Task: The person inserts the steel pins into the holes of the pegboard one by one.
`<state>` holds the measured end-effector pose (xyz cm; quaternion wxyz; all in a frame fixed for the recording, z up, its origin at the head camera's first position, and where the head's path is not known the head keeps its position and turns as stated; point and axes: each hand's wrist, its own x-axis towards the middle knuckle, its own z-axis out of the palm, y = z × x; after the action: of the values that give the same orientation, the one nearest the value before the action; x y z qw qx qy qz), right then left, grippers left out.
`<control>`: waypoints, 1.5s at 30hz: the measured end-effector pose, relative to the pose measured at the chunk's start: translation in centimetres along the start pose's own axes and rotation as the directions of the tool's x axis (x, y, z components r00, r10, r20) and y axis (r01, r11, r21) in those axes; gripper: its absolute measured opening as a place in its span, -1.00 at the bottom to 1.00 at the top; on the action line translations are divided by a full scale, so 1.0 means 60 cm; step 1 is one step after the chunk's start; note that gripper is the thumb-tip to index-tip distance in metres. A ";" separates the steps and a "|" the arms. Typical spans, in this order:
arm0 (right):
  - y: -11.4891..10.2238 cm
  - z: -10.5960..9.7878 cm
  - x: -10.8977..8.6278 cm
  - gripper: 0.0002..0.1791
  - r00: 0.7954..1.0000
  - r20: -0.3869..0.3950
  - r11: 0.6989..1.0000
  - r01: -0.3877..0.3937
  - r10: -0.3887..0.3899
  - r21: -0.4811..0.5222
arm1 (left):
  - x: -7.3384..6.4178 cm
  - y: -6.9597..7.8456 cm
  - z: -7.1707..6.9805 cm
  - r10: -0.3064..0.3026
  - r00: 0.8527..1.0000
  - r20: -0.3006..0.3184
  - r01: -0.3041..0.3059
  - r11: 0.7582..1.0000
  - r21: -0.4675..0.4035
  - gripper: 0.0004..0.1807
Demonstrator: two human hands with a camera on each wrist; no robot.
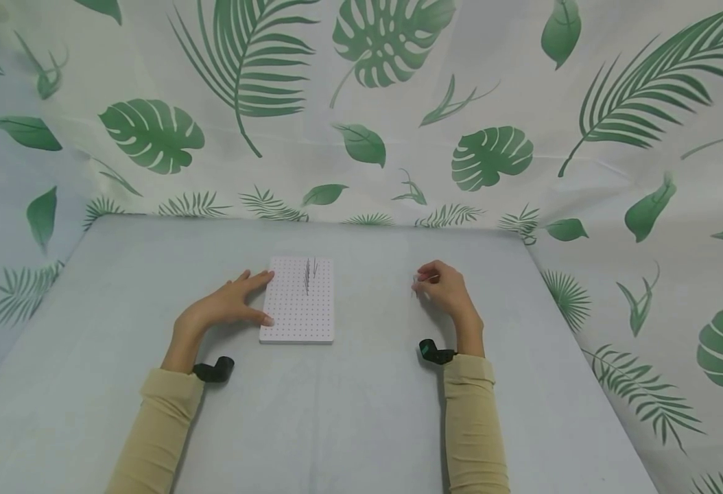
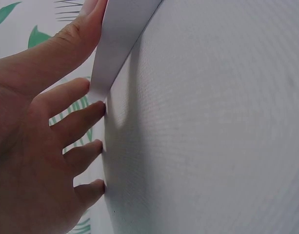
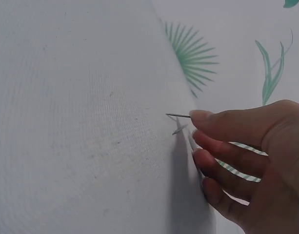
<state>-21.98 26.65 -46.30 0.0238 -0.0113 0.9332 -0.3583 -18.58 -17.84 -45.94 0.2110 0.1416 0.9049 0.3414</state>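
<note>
A white pegboard (image 1: 300,315) full of small holes lies on the table, with several thin metal pins (image 1: 307,278) standing in its upper part. Along the board's left side, my left hand (image 1: 228,303) is spread, its thumb on the lower left edge and its index finger near the upper left. In the left wrist view the other fingertips (image 2: 98,146) rest on the tabletop. Well right of the board, my right hand (image 1: 442,285) pinches a thin metal pin (image 3: 178,115) between thumb and fingers. More thin metal (image 3: 179,129) shows just below that pin, by the fingertips.
A pale cloth covers the table (image 1: 368,412). Behind it and at both sides hangs a white curtain (image 1: 411,151) printed with green leaves. A small black camera sits on each wrist, the left one (image 1: 216,370) and the right one (image 1: 435,352).
</note>
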 end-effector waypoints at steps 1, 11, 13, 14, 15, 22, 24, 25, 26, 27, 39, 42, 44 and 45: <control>0.001 0.001 0.001 -0.63 1.000 -0.010 1.000 0.006 -0.006 0.003 | 0.000 0.000 0.000 0.001 1.000 0.000 -0.001 1.000 0.001 0.12; 0.001 0.008 0.009 -0.69 0.997 -0.071 0.999 0.022 -0.018 0.045 | 0.001 -0.004 0.001 0.000 1.000 -0.004 0.000 1.000 -0.003 0.13; -0.002 0.010 0.009 -0.71 0.997 -0.070 0.998 0.021 -0.016 0.063 | 0.002 -0.005 0.002 0.002 1.000 -0.005 -0.002 1.000 0.001 0.14; -0.003 0.010 0.009 -0.71 0.998 -0.067 0.997 0.020 -0.015 0.077 | 0.002 -0.005 0.002 0.003 1.000 -0.006 -0.003 1.000 0.002 0.14; -0.005 0.011 0.009 -0.72 0.998 -0.065 0.995 0.019 -0.013 0.094 | 0.002 -0.006 0.002 0.003 1.000 -0.006 -0.003 1.000 0.003 0.14; -0.014 0.019 0.012 -0.74 0.998 -0.059 0.988 0.017 -0.008 0.152 | 0.003 -0.007 0.002 -0.001 1.000 -0.003 0.001 1.000 0.002 0.14; -0.015 0.021 0.014 -0.75 0.998 -0.061 0.988 0.022 -0.012 0.156 | 0.003 -0.006 0.002 -0.001 1.000 -0.003 0.001 1.000 0.004 0.14; -0.016 0.022 0.014 -0.75 0.998 -0.062 0.987 0.026 -0.016 0.157 | 0.003 -0.006 0.002 -0.001 1.000 -0.002 0.002 1.000 0.004 0.14; -0.016 0.023 0.015 -0.74 0.998 -0.061 0.987 0.029 -0.019 0.160 | 0.003 -0.006 0.002 -0.002 1.000 -0.002 0.002 1.000 0.004 0.14; -0.016 0.024 0.015 -0.74 0.998 -0.060 0.986 0.030 -0.021 0.165 | 0.003 -0.006 0.002 -0.002 1.000 -0.002 0.002 1.000 0.004 0.14; -0.035 0.044 0.018 -0.77 0.997 -0.032 0.980 0.071 -0.066 0.186 | 0.000 -0.001 0.000 0.000 1.000 0.001 0.000 1.000 0.000 0.13; -0.040 0.051 0.019 -0.78 0.995 -0.017 0.975 0.097 -0.095 0.201 | -0.001 0.001 -0.001 -0.001 1.000 0.003 0.001 1.000 -0.001 0.13; -0.042 0.055 0.019 -0.78 0.994 -0.012 0.973 0.106 -0.106 0.204 | -0.001 0.001 -0.002 -0.002 1.000 0.004 0.002 1.000 -0.002 0.13; -0.043 0.056 0.019 -0.78 0.994 -0.013 0.973 0.110 -0.110 0.201 | -0.001 0.001 -0.002 -0.003 1.000 0.004 0.003 1.000 -0.003 0.13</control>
<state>-22.91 22.45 -47.14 0.0042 -0.0601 0.8901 -0.4517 -18.57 -17.87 -45.82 0.2134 0.1407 0.9042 0.3422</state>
